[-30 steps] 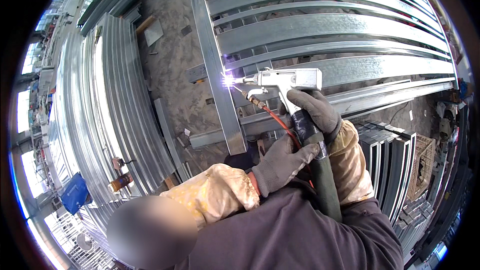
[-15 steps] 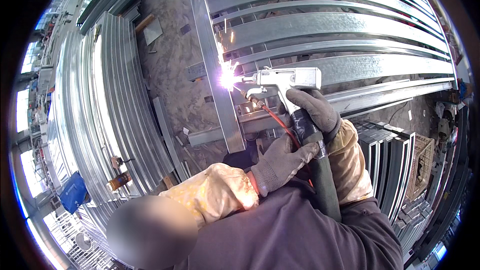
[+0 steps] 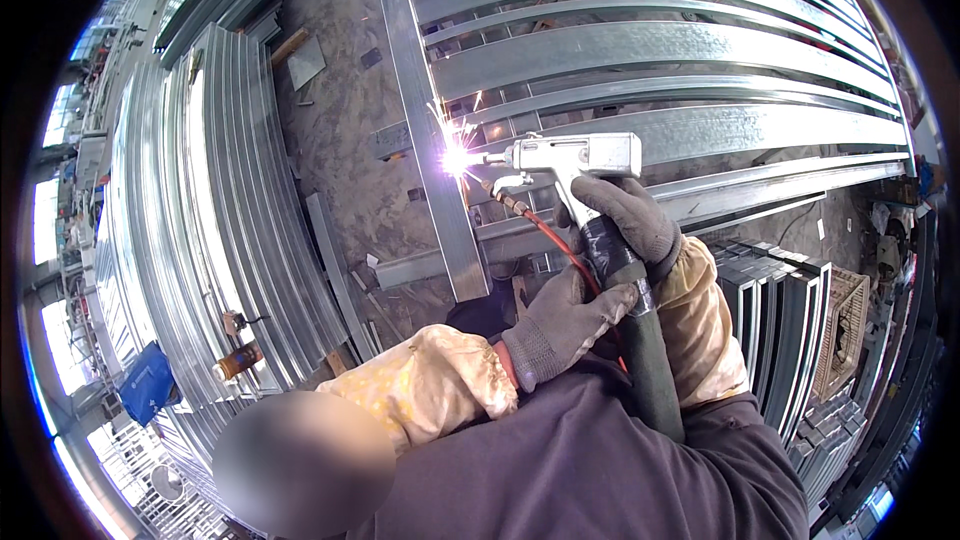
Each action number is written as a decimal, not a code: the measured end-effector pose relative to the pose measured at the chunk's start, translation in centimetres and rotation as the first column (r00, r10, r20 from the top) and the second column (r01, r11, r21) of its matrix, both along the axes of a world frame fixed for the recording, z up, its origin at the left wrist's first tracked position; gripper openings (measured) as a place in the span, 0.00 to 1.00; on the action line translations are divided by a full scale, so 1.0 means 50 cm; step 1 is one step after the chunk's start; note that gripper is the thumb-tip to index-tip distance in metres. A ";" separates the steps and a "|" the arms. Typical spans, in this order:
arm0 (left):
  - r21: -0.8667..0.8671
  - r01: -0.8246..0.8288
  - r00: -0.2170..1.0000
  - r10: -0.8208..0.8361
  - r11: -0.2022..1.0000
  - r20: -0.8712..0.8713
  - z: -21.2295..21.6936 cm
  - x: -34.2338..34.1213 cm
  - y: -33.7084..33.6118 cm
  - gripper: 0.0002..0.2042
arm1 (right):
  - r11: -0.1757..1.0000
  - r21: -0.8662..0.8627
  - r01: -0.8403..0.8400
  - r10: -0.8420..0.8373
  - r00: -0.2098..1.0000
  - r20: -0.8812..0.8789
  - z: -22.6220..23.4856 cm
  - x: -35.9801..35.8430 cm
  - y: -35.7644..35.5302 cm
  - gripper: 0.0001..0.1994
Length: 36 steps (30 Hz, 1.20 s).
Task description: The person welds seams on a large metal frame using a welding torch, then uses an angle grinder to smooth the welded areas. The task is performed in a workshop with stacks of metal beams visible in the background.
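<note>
My right hand [image 3: 628, 218], in a grey glove, is shut on the grip of a silver pistol-shaped welding gun [image 3: 575, 154]. The gun's nozzle points left at a joint on a galvanised steel frame [image 3: 440, 190], where a bright violet-white arc [image 3: 456, 159] throws sparks. My left hand [image 3: 562, 325], also in a grey glove, is closed around the thick dark hose [image 3: 650, 360] just below the grip. A thin red wire [image 3: 545, 232] runs from the nozzle back toward my hands. Both forearms wear yellowish leather sleeves.
The frame's long steel channels [image 3: 660, 50] lie across a dirt floor [image 3: 340, 120]. Curved stacks of steel profiles [image 3: 200, 200] stand at the left, with a small orange can [image 3: 238, 361] and a blue bag [image 3: 143, 380]. More stacked channels [image 3: 770, 310] and a crate [image 3: 845, 330] are at the right.
The arc at the joint has flared brighter with more sparks. The gun and both hands stay almost where they were.
</note>
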<state>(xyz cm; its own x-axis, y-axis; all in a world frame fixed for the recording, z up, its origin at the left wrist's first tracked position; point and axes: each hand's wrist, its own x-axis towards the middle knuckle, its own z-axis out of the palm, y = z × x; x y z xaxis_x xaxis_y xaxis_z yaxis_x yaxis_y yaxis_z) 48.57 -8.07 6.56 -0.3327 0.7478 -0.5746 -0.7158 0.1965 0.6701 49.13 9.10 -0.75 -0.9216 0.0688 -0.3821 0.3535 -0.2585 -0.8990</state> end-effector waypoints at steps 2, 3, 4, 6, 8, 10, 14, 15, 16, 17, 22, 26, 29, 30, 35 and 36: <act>0.012 0.021 1.000 -0.021 1.000 0.010 0.001 -0.002 -0.002 0.14 | 0.998 -0.038 0.051 -0.050 0.998 0.031 0.008 0.001 -0.006 0.15; 0.020 0.014 1.000 -0.015 1.000 0.022 -0.005 0.002 -0.005 0.14 | 0.994 -0.081 0.069 -0.064 0.996 0.059 0.015 -0.002 -0.011 0.15; 0.031 0.009 0.999 -0.010 0.999 0.036 -0.018 0.008 -0.008 0.14 | 0.983 -0.164 0.079 -0.060 0.991 0.118 0.041 -0.008 -0.013 0.16; 0.046 0.002 0.999 -0.003 0.999 0.036 -0.024 0.012 -0.009 0.14 | 0.978 -0.186 0.095 -0.062 0.982 0.178 0.052 -0.008 -0.014 0.17; 0.053 -0.001 1.000 0.001 0.999 0.007 -0.015 0.013 -0.006 0.15 | 0.999 0.003 0.052 -0.053 0.998 0.028 0.033 0.001 -0.009 0.18; 0.062 -0.002 1.000 0.001 0.998 0.014 -0.008 0.013 -0.002 0.15 | 0.936 0.346 0.056 0.086 0.920 -0.382 0.006 0.008 0.000 0.18; 0.024 -0.013 1.000 0.013 1.000 -0.011 0.004 0.012 -0.003 0.15 | 0.978 0.197 -0.062 0.105 0.970 -0.218 0.043 0.018 -0.006 0.19; 0.019 -0.010 1.000 0.011 1.000 -0.005 0.006 0.013 -0.003 0.15 | 0.996 0.083 -0.042 0.050 0.995 -0.092 0.055 0.018 -0.009 0.20; 0.014 -0.008 1.000 0.008 1.000 0.001 0.007 0.013 -0.003 0.15 | 1.000 -0.009 0.028 -0.028 1.000 0.013 0.056 0.018 -0.011 0.21; 0.010 -0.005 1.000 0.005 1.000 0.007 0.008 0.014 -0.003 0.15 | 0.990 -0.093 0.107 -0.095 0.988 0.124 0.058 0.018 -0.012 0.23; 0.008 -0.015 1.000 0.015 1.000 0.006 -0.001 0.022 -0.001 0.14 | 0.958 -0.261 0.114 -0.057 0.975 0.214 0.068 0.008 -0.013 0.19; 0.049 -0.022 0.998 0.020 0.999 0.052 -0.012 0.029 -0.003 0.13 | 0.957 -0.286 0.055 -0.001 0.982 0.187 0.074 0.007 -0.011 0.19; 0.050 -0.024 0.999 0.022 0.998 0.026 -0.017 0.033 -0.003 0.13 | 0.954 -0.290 0.071 -0.007 0.976 0.217 0.086 0.007 -0.013 0.18; 0.039 -0.015 0.999 0.014 0.999 0.039 -0.014 0.032 -0.002 0.13 | 0.955 -0.287 0.072 -0.010 0.977 0.211 0.086 0.007 -0.014 0.18; 0.042 -0.038 0.999 0.036 0.998 0.036 -0.006 0.037 0.002 0.13 | 0.960 -0.271 0.066 -0.011 0.980 0.199 0.078 0.012 -0.011 0.18; 0.051 -0.033 0.998 0.030 0.998 0.050 -0.009 0.038 0.001 0.13 | 0.965 -0.252 0.075 -0.027 0.982 0.189 0.072 0.014 -0.012 0.18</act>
